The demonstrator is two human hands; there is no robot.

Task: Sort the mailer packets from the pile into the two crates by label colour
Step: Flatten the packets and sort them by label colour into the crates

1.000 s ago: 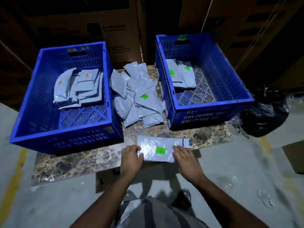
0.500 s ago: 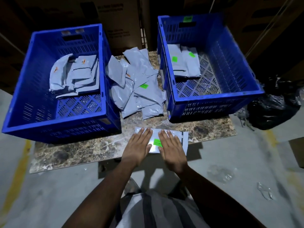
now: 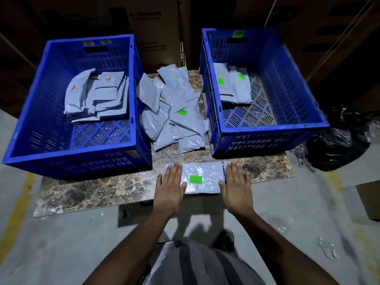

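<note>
Marbled brown tabletop [image 3: 86, 194], set on a grey floor before stacked cardboard cartons, bears two blue crates: the left crate [image 3: 67, 155] holds grey packets with orange labels, the right crate [image 3: 273, 126] holds grey packets with green labels, and the unsorted pile [image 3: 174, 118] lies between them. At the table's near edge a single mailer packet [image 3: 207, 177] lies flat, green label [image 3: 195, 179] facing up. Left hand [image 3: 169, 188] and right hand [image 3: 236, 187] press its two ends with fingers straight and together, gripping nothing.
</note>
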